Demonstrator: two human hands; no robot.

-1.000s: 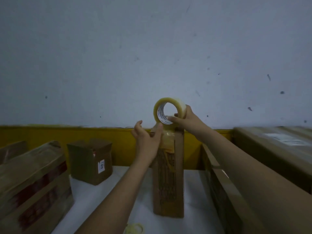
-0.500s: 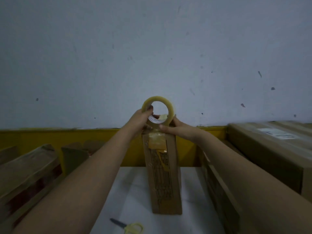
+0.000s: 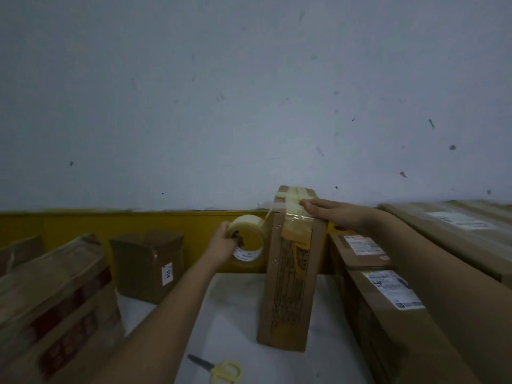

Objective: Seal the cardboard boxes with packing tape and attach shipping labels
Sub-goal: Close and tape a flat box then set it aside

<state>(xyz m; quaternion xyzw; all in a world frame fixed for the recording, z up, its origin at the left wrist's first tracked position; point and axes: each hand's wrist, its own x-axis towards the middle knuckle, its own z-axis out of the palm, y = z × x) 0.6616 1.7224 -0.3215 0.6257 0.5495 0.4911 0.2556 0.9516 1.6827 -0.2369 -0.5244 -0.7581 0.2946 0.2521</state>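
Since the earlier frame the tape roll (image 3: 247, 241) has come down from above the tall box (image 3: 291, 273) to its left side, and a strip of tape now runs from the roll up over the box's top edge. The left hand (image 3: 224, 243) grips the roll, thumb over the outer rim and fingers (image 3: 238, 239) curled into the core. The right hand (image 3: 331, 213) lies flat on the top of the tall box, fingers straight and pressing the tape end down; it holds nothing.

The tall box stands upright on the white worktop (image 3: 230, 314). Left of the tall box, near the yellow back rail (image 3: 110, 225), sits a small brown box (image 3: 146, 267) bearing a white label. Further left lies a large taped carton (image 3: 55, 300). Right of the tall box, just beside it, lie long labelled cartons (image 3: 388, 295). In front of the tall box, to its left, yellow-handled scissors (image 3: 219, 368) lie on the worktop.
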